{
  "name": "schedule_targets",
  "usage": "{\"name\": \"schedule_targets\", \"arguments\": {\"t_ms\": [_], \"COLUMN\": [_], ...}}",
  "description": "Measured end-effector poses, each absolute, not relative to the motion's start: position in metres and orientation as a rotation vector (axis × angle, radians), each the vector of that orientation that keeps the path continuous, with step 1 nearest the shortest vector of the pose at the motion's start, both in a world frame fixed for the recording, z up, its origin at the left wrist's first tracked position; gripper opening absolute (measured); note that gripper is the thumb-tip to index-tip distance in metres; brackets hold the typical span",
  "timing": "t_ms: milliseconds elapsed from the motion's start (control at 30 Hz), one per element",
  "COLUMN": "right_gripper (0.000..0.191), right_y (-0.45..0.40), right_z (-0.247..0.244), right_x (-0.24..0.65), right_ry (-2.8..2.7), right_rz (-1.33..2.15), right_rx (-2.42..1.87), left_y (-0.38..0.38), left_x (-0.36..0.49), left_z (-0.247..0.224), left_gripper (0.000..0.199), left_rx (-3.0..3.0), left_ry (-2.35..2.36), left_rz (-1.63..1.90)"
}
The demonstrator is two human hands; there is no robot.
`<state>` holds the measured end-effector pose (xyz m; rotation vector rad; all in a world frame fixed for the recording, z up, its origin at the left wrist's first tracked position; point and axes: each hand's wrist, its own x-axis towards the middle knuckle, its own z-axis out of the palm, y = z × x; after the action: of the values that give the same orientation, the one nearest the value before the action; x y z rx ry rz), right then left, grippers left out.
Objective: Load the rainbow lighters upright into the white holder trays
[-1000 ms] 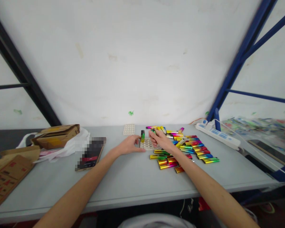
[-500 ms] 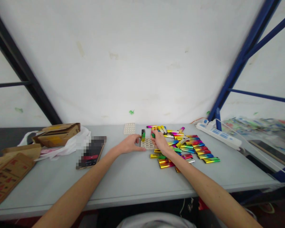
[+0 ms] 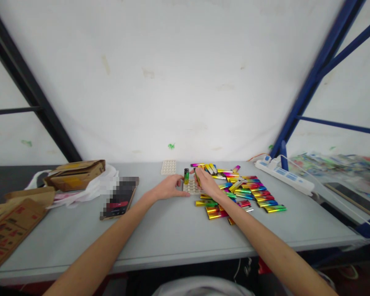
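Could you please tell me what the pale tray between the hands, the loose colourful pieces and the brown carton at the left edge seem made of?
Pale tray: probably matt moulded plastic, by its regular grid, though pulp is possible.
Colourful pieces: glossy, with metallic highlights; either metal or coated plastic.
Brown carton: likely matt cardboard, from its folded flap.

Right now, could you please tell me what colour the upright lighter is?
The lighter is green and yellow, dark-topped, best seen in the head view.
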<state>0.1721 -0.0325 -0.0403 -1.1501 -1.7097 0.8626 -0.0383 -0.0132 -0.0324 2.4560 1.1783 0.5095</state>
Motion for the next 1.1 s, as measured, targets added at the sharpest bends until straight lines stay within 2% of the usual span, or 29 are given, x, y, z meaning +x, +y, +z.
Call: {"name": "schedule_targets", "arguments": {"t_ms": [167,433,833,967,1100], "right_gripper": [0.04,0.032,0.023,0.029,0.047], "right_y": [-0.032,-0.041,-0.04,-0.04,-0.039], "right_z": [-0.036,-0.027,-0.021,-0.022,-0.025], "right_x": [0.175,0.175,0.181,0.175,0.167], "right_ry": [-1.867,-1.954,-2.359,-2.365,-2.402], "right_rz": [0.498,0.404,0.012,-0.082,-0.056], "right_rx": [-1.127,-1.187,-1.222,-1.32,-1.367], "left_y": [-0.013,-0.013,-0.011,-0.012,-0.013], "left_x": [-0.039,-0.039,-0.04,-0.039,-0.038], "left_z": [-0.034,-0.034,-0.037,-0.036,-0.035], "left_gripper": [0.062,0.065,0.067,0.065,0.061], "left_rx": [2.457,2.446,2.439,2.447,2.455], "left_ry": [1.161,1.174,1.139,1.159,1.182], "left_rz": [0.525,0.522,0.529,0.52,0.529]}}
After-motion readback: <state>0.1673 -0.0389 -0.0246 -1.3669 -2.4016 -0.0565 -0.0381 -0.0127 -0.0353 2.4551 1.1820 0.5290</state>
